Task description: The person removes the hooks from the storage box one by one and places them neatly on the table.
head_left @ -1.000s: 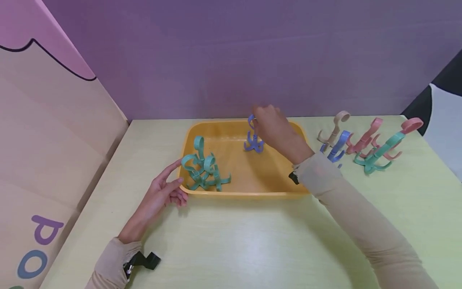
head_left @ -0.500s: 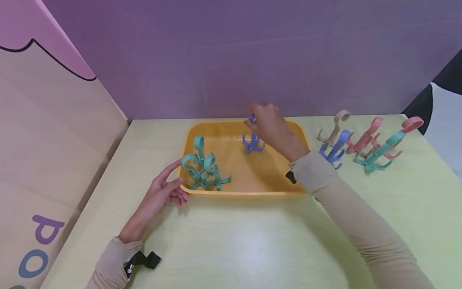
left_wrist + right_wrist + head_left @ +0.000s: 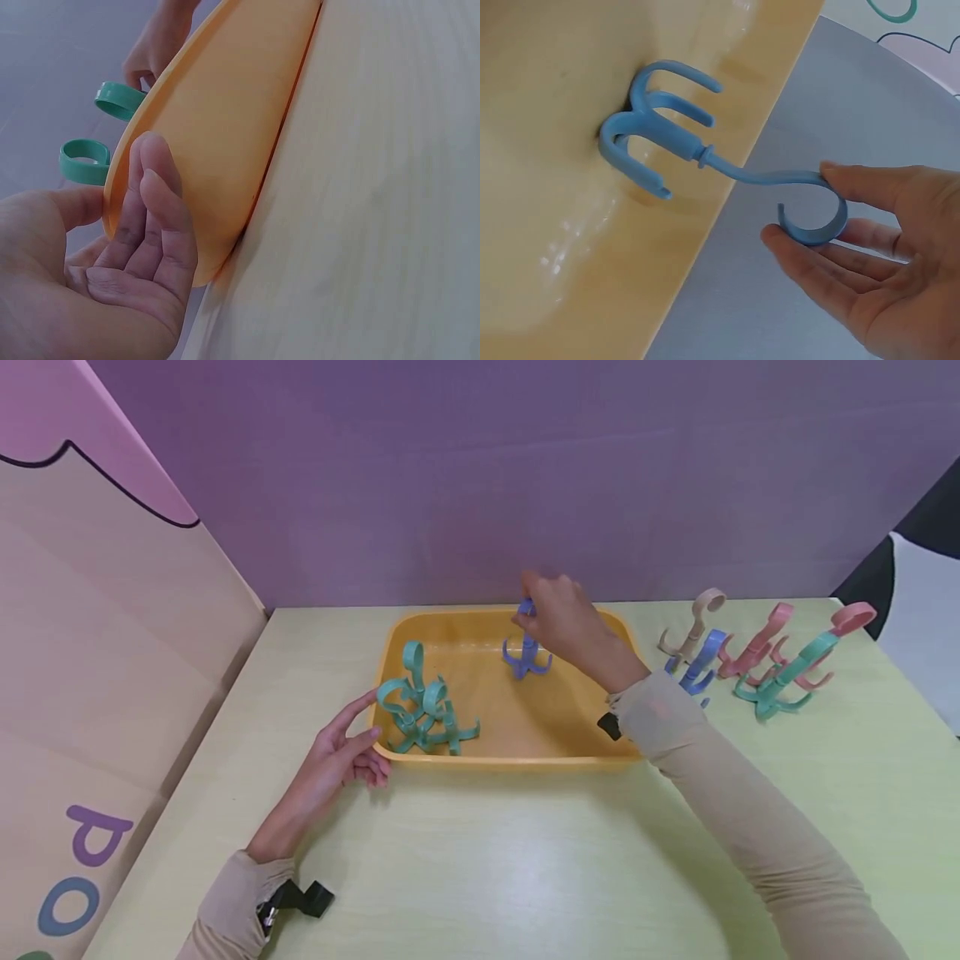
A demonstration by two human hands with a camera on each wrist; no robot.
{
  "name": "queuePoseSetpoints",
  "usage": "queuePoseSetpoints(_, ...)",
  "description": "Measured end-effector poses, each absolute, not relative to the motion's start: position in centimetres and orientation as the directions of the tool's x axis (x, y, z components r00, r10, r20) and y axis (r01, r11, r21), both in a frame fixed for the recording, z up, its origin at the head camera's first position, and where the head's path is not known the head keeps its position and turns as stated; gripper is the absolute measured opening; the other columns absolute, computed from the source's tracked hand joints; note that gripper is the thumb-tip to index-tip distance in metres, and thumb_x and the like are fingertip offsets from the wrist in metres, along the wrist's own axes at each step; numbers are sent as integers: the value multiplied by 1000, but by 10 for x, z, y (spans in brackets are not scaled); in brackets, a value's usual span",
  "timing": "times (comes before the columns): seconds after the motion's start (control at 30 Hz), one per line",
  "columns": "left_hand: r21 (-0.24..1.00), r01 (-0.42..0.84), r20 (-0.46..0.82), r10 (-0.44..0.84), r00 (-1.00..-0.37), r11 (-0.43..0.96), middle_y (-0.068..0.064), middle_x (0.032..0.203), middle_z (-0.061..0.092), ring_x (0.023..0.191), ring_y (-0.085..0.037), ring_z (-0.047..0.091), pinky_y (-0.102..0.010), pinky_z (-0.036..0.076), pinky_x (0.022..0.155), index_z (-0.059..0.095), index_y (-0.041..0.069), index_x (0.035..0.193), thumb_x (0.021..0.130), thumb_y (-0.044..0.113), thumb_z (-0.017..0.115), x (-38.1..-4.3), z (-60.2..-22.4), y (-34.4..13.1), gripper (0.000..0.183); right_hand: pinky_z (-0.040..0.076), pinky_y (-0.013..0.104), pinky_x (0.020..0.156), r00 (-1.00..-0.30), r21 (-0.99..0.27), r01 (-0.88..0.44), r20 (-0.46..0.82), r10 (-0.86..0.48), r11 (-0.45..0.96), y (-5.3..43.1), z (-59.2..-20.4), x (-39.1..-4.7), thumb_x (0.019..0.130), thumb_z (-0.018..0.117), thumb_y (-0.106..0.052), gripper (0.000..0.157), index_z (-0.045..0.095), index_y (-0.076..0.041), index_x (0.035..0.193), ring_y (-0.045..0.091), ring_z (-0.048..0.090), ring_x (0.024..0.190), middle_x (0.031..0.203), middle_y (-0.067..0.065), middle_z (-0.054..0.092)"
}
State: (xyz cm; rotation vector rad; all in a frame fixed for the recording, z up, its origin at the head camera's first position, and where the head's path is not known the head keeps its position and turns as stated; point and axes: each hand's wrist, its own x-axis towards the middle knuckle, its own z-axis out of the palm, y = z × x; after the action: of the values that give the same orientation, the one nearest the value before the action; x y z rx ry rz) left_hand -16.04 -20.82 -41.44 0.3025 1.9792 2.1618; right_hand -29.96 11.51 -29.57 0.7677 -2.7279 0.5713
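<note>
My right hand (image 3: 570, 622) is over the back of the yellow tray (image 3: 525, 762) and holds a blue claw-hook hanger (image 3: 660, 135) by its curved top, between thumb and fingers. The hanger stands with its claws right at the tray floor in the right wrist view. My left hand (image 3: 341, 752) is at the tray's front left corner; index finger and thumb lie straight against the rim, the other fingers loosely bent beside the outer wall. Several green claw-hook hangers (image 3: 412, 710) are grouped in the tray's left part, their curved tops upward.
On the table (image 3: 480, 860) right of the tray stand more hangers: a beige one (image 3: 693, 631), a blue one (image 3: 701, 668), a green one (image 3: 787, 681) and pink ones (image 3: 757, 647). A purple wall (image 3: 480, 485) rises behind the table; a pale panel (image 3: 112, 652) borders its left side.
The right hand shifts slightly at the hanger's top, and its claws turn a little and move slightly left. The left hand and the green hangers stay put.
</note>
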Motion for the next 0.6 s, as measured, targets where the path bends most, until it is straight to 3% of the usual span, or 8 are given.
queuePoseSetpoints(0.13,996,-2,24,293,-956,-88,-6,73,72,62,-19,69,-28,55,56,28,21,156,106,19,51,-160,-416,-209,55,37,33,55,-813,-321,-567,363,-455,758,118,-296,-297,93,71,-14,23,52,-3,91,18,47,56,75,9,60)
queuePoseSetpoints(0.27,996,-5,21,294,-956,-86,-6,73,72,62,-20,69,-28,55,56,29,22,156,106,20,52,-160,-415,-208,56,30,32,50,-765,-319,-625,435,-475,713,119,-290,-291,93,70,-14,20,54,-3,93,16,35,50,79,10,66)
queuePoseSetpoints(0.4,997,-8,15,285,-958,-80,-7,73,72,62,-21,69,-29,55,56,29,23,156,105,22,53,-160,-414,-207,56,26,29,48,-722,-281,-667,474,-505,690,118,-283,-283,93,70,-14,20,52,-4,93,14,29,49,76,7,65)
queuePoseSetpoints(0.6,997,-10,11,282,-959,-74,-7,73,72,61,-21,69,-29,55,56,30,24,155,105,22,53,-161,-413,-206,56,27,29,48,-692,-238,-692,488,-532,681,123,-274,-269,93,72,-14,22,52,-4,95,15,31,48,75,7,66)
